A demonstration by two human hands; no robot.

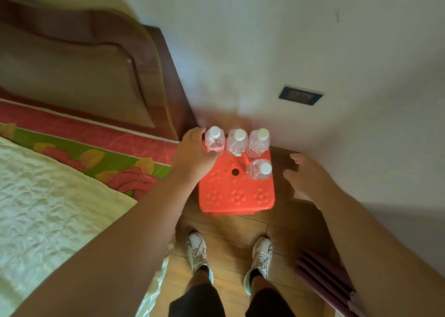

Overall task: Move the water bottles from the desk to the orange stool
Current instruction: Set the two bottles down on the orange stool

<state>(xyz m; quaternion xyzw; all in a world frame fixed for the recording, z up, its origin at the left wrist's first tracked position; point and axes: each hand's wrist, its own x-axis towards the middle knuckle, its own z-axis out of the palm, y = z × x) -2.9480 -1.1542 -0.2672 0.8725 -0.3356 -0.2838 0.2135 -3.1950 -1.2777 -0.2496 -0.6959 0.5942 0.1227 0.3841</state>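
Observation:
An orange plastic stool [231, 196] stands on the wooden floor against the wall. Several clear water bottles with white caps stand upright on it. Three form a row along the far edge: a left bottle [215, 140], a middle bottle [237, 142] and a right bottle [258, 141]. One more bottle [260, 170] stands in front of the right one. My left hand [195, 152] wraps the left bottle from its left side, thumb across its base. My right hand [310, 177] hovers to the right of the stool, fingers spread, holding nothing.
A bed [48, 196] with a brown headboard [84, 71] lies close on the left of the stool. The white wall [289, 52] carries a dark socket plate [300, 95]. Dark red folded panels [325, 278] rest on the floor at the lower right. My feet [228, 254] stand just before the stool.

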